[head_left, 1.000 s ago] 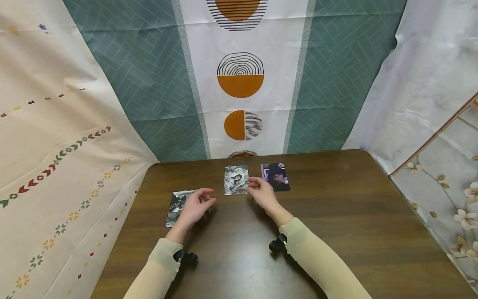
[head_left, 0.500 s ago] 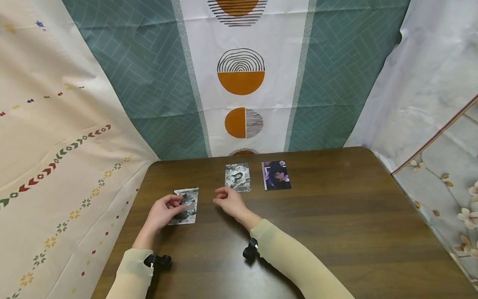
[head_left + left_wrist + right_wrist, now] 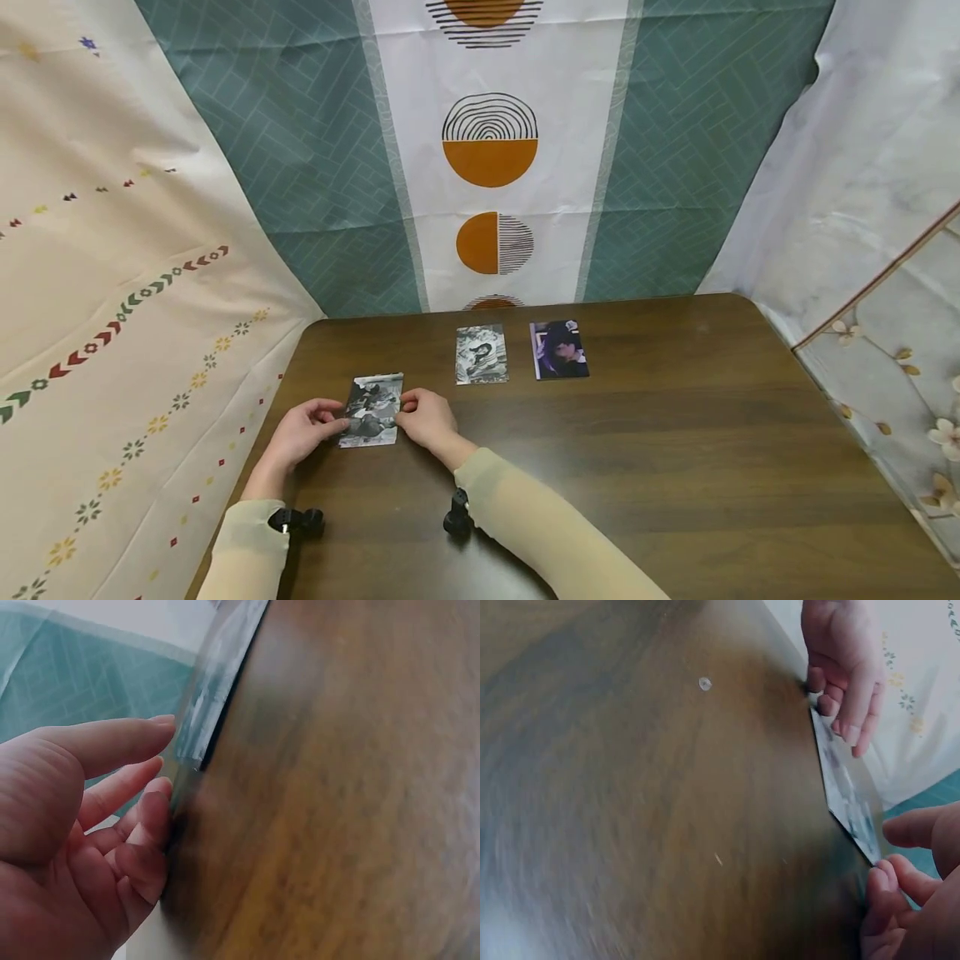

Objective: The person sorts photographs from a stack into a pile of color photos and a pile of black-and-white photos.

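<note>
A black-and-white photo print (image 3: 372,408) lies near the left side of the brown table, between my two hands. At its left edge, the thumb and fingertips of my left hand (image 3: 302,432) sit right at the border; the left wrist view shows a gap between thumb and fingers. On the opposite edge, my right hand (image 3: 429,419) has its thumb and fingertips right at the print's side. The right wrist view shows the print (image 3: 847,787) flat, with right fingers (image 3: 885,877) by one corner. Farther back lie another black-and-white print (image 3: 481,356) and a purple-toned print (image 3: 559,350).
The table (image 3: 675,467) reaches back to a hanging green and white cloth (image 3: 487,179). Patterned cream fabric (image 3: 150,333) hangs along the left side and pale floral fabric (image 3: 885,275) along the right. Each wrist wears a small black camera (image 3: 457,515).
My right hand has left the middle print and moved left to the left print's right edge. My left hand has shifted left from over that print to its left edge.
</note>
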{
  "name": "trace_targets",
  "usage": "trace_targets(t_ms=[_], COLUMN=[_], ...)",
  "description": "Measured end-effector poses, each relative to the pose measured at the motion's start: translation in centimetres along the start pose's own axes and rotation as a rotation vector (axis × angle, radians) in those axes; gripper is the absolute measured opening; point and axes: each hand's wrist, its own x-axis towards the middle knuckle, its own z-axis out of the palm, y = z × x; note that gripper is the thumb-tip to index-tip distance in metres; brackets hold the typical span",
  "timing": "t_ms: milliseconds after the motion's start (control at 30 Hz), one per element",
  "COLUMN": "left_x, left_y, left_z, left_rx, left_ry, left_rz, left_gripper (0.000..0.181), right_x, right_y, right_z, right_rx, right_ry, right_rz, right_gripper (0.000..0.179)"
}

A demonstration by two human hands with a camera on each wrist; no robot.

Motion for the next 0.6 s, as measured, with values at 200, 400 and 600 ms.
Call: trace_targets(t_ms=[200, 400, 600], left_x=[0.38, 0.45, 0.36], left_y=[0.0, 0.03, 0.2], left_z=[-0.11, -0.02, 0.04], left_rx=[-0.05, -0.055, -0.039], left_ry=[-0.021, -0.033, -0.022], left_rz=[-0.023, -0.055, -0.094], left_gripper=[0.047, 0.041, 0.039], right_x=[-0.01, -0.3, -0.02], right_y=[-0.38, -0.93, -0.98], right_z=[0.84, 1.01, 1.19], right_rx=[-0.14, -0.218, -0.254], right_ry=[0.061, 0.058, 0.056], right_rz=[0.031, 0.043, 0.071], right_gripper=[0.029, 0.025, 0.026])
